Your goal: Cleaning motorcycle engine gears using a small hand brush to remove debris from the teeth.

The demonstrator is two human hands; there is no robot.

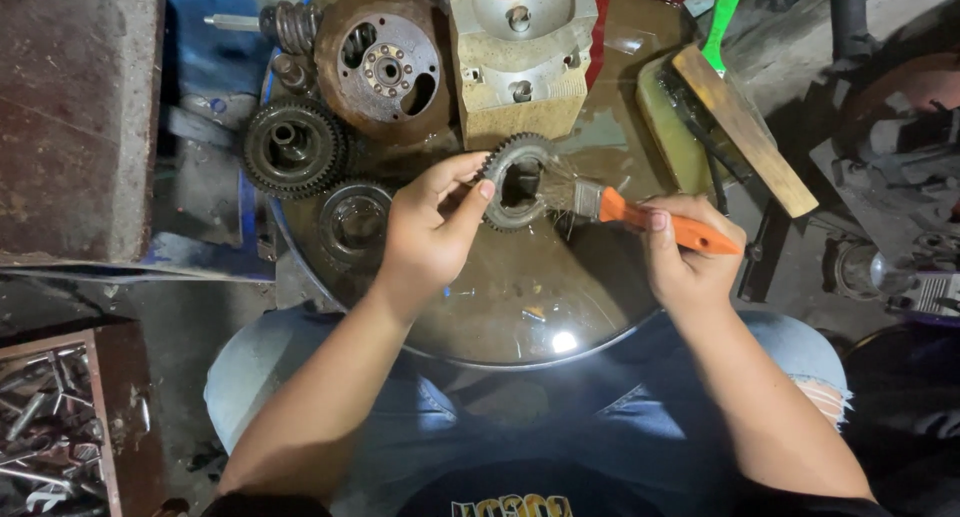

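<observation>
My left hand [430, 227] pinches a toothed metal ring gear [517, 182] by its left rim and holds it tilted over a round basin of brown liquid [520, 307]. In my right hand [685, 252] is a paintbrush with an orange handle [655, 220]. Its bristles touch the gear's right side, where liquid is splashing. Both hands hover just above the liquid, near the basin's middle.
Around the basin's far side lie a dark gear [293, 147], a rusty round plate with holes [385, 62], a bearing ring [355, 220], a beige metal block [522, 52] and a wooden brush with a green handle [740, 117]. A box of tools [50, 427] sits lower left.
</observation>
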